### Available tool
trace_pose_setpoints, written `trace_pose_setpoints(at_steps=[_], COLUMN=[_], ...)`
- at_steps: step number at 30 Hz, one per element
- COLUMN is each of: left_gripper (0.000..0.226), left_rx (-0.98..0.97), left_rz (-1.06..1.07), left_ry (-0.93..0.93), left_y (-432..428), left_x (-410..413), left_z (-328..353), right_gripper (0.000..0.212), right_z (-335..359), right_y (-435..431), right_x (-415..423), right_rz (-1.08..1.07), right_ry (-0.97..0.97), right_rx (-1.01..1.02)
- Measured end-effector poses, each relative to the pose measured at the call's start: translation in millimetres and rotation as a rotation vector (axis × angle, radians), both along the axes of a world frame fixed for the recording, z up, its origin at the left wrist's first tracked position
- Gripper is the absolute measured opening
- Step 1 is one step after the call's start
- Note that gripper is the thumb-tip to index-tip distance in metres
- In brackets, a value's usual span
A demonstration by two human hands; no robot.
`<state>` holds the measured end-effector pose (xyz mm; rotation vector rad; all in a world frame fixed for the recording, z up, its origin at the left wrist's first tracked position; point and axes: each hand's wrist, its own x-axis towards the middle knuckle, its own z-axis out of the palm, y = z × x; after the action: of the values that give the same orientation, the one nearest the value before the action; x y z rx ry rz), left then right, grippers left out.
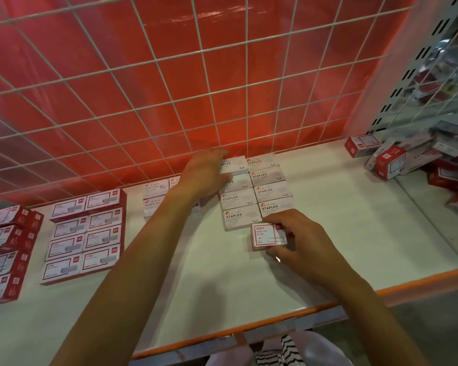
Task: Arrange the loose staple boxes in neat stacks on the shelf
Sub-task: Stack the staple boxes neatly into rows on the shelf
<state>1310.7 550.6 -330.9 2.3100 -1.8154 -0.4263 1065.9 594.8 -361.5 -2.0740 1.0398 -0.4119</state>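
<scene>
Staple boxes, small white cardboard ones printed STAPLES (257, 191), sat in two tidy columns against the back of the pale shelf (341, 220), close to the white wire grid over red backing (169, 101); rows looked butted edge to edge, likely so a stack could go on top squarely. Left hand (206, 173) lay flat on the back-left boxes, fingers spread, grip released, probably steadying or pushing the column in line. Right hand (299, 239) pinched a small white box with red border (269, 236) at the front end of the right column, grip clenched around it; print read paper clips, not staples, blurred though. Judged as being slotted as next row. Loose red-and-white boxes (407, 157) lay jumbled at far right, not yet sorted. Red-edged flat boxes (85, 233) already gridded at left. White paper clip boxes (155, 196) sat partly hidden behind left forearm.
</scene>
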Motion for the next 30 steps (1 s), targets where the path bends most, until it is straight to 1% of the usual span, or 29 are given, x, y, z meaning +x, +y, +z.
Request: trace_pose_setpoints(at_steps=[3,5,6,9,12,14,16,20,24,30], left_gripper=[0.058,0.049,0.045,0.046,0.058,0.062,0.060,0.051,0.044,0.048], left_rx=[-0.152,-0.256,-0.270,-0.197,-0.127,-0.090,-0.080,-0.087,-0.107,-0.116], left_rz=[0.023,0.008,-0.002,-0.068,-0.151,-0.155,-0.132,-0.128,-0.076,-0.020], left_ry=[0.068,0.085,0.111,0.270,0.359,0.322,0.292,0.312,0.337,0.301], left_y=[26.9,48.1,58.4,91.1,118.8,130.3,140.0,161.4,183.3,221.1], left_x=[-13.2,-25.0,-30.8,-45.8,-51.8,-49.7,-43.8,-28.7,-13.4,19.6], left_z=[0.0,3.8,7.6,19.0,21.6,17.9,15.7,16.4,20.4,16.9], right_gripper=[0.048,0.049,0.050,0.053,0.053,0.051,0.049,0.046,0.048,0.047], right_z=[1.5,2.8,3.6,6.6,11.2,13.0,13.1,13.3,15.2,17.2], right_y=[0.1,0.5,1.1,4.6,11.3,16.9,23.2,38.9,54.0,83.0], right_x=[1.9,3.3,4.2,7.4,14.5,21.0,28.8,46.0,65.1,100.5], right_rz=[-0.025,-0.037,-0.043,-0.054,-0.032,0.000,0.040,0.099,0.147,0.206], right_ry=[-0.011,-0.018,-0.021,-0.041,-0.047,-0.056,-0.066,-0.065,-0.080,-0.122], right_rx=[0.018,0.007,0.000,-0.009,-0.019,-0.033,-0.049,-0.070,-0.086,-0.088])
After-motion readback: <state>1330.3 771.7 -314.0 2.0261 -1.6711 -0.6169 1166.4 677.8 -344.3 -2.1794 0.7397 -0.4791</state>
